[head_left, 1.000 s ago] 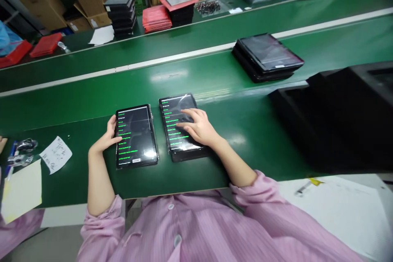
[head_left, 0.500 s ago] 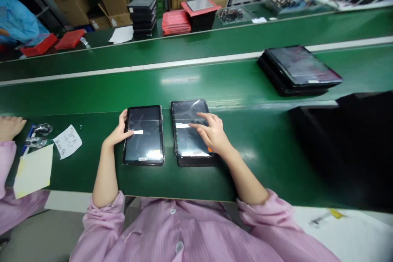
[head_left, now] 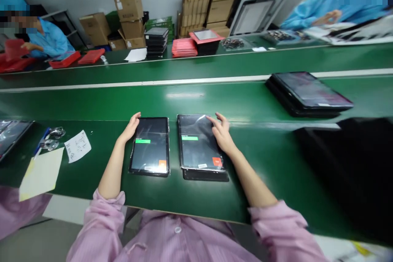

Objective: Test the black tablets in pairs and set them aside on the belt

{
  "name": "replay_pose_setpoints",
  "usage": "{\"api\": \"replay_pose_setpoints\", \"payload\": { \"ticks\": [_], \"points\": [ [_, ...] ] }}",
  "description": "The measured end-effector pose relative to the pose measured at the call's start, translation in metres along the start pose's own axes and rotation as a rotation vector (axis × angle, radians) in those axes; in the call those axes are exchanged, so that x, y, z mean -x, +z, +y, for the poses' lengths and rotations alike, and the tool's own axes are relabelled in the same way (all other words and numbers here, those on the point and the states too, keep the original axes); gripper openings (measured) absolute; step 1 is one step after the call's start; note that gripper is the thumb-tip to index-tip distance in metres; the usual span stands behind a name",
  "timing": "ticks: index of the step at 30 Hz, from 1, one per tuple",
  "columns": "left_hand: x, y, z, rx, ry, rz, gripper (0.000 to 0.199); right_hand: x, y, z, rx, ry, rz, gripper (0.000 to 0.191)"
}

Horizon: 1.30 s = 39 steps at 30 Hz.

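Note:
Two dark tablets in clear film lie side by side on the green bench, each screen showing a green bar and an orange square. At the upper left edge of the left tablet (head_left: 150, 153) rests my left hand (head_left: 130, 129), its fingers extended and holding nothing. My right hand (head_left: 222, 133) is at the upper right edge of the right tablet (head_left: 198, 151), fingers apart, the index finger near its top corner. Beneath the right tablet a black slab (head_left: 205, 175) sticks out at the bottom.
Stacked tablets (head_left: 310, 92) sit at the right behind a large black object (head_left: 346, 172). A handwritten note (head_left: 77, 146), yellowish paper (head_left: 43, 174) and another tablet (head_left: 12, 135) are at the left. Two people in blue work across the bench (head_left: 215, 69).
Both hands have moved off the screens to the tablets' upper edges. The white bars on the screens are now green. The view has tilted up, and the neighbour's hand at the left is gone.

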<state>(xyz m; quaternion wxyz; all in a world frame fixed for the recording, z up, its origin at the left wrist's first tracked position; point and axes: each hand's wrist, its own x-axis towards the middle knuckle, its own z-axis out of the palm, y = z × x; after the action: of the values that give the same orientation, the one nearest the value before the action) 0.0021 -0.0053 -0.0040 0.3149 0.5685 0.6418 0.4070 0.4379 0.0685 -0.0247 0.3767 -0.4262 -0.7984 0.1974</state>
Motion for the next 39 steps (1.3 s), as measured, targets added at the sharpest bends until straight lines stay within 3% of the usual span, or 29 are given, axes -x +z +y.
{"api": "replay_pose_setpoints", "payload": {
  "ticks": [4, 11, 16, 21, 27, 32, 36, 39],
  "points": [
    [-0.034, 0.007, 0.012, 0.019, 0.059, -0.06, 0.081, -0.035, 0.016, 0.027, -0.311, 0.162, 0.037, 0.072],
    [-0.048, 0.003, 0.022, -0.049, 0.044, -0.221, 0.077, -0.068, 0.028, 0.019, -0.357, 0.145, -0.059, 0.073],
    [-0.042, -0.001, 0.036, -0.174, -0.024, -0.387, 0.072, -0.055, 0.021, 0.008, -0.358, 0.09, -0.084, 0.069],
    [-0.028, 0.009, 0.066, -0.337, -0.047, -0.563, 0.061, -0.028, 0.011, -0.003, -0.3, -0.082, -0.136, 0.064],
    [-0.007, 0.048, 0.101, -0.535, 0.18, -0.597, 0.046, 0.018, -0.001, -0.015, -0.145, -0.092, -0.231, 0.066],
    [-0.001, 0.055, 0.104, -0.579, 0.27, -0.683, 0.036, 0.026, -0.002, -0.019, -0.016, 0.001, -0.214, 0.063],
    [-0.001, 0.046, 0.099, -0.503, 0.247, -0.768, 0.064, 0.02, -0.006, -0.015, -0.072, 0.0, -0.196, 0.068],
    [-0.004, 0.047, 0.097, -0.459, 0.201, -0.714, 0.048, 0.02, -0.008, -0.012, -0.073, 0.055, -0.116, 0.069]
  ]
}}
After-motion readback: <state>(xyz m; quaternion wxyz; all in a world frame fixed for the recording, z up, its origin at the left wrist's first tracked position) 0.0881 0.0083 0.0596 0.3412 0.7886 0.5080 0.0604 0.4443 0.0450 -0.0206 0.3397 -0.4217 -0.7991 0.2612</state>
